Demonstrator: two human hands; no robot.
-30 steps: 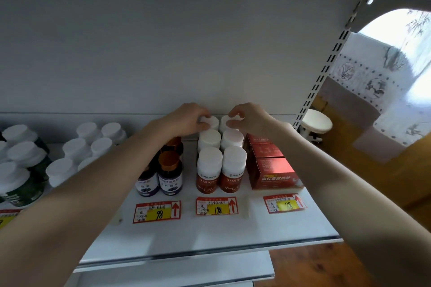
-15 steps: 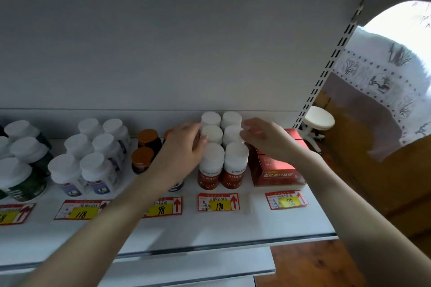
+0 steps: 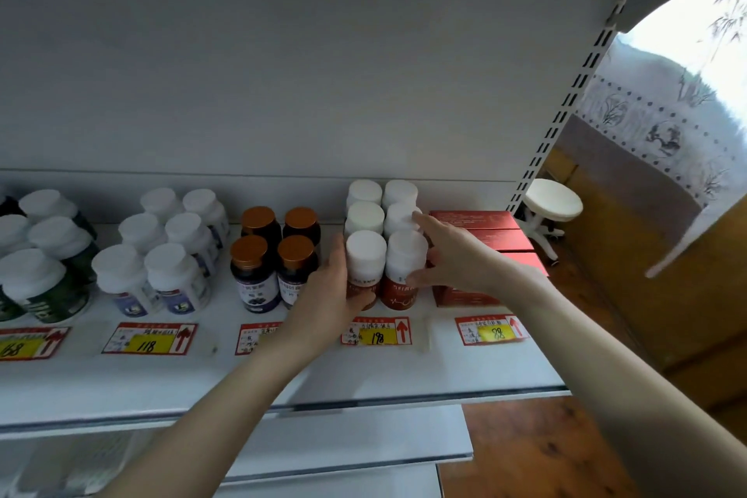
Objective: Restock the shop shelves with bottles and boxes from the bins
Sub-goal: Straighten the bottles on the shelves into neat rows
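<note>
Head view: 6 red bottles with white caps [image 3: 383, 230] stand in 2 rows on the white shelf [image 3: 283, 372], between the brown-capped bottles [image 3: 275, 255] and the red boxes [image 3: 485, 239]. The left hand [image 3: 327, 295] wraps the front left bottle [image 3: 365, 267]. The right hand [image 3: 452, 259] grips the front right bottle [image 3: 404, 271]

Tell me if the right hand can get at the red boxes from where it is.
Probably yes: the right hand hangs directly beside the red boxes, their tops uncovered, with nothing between them.
</note>
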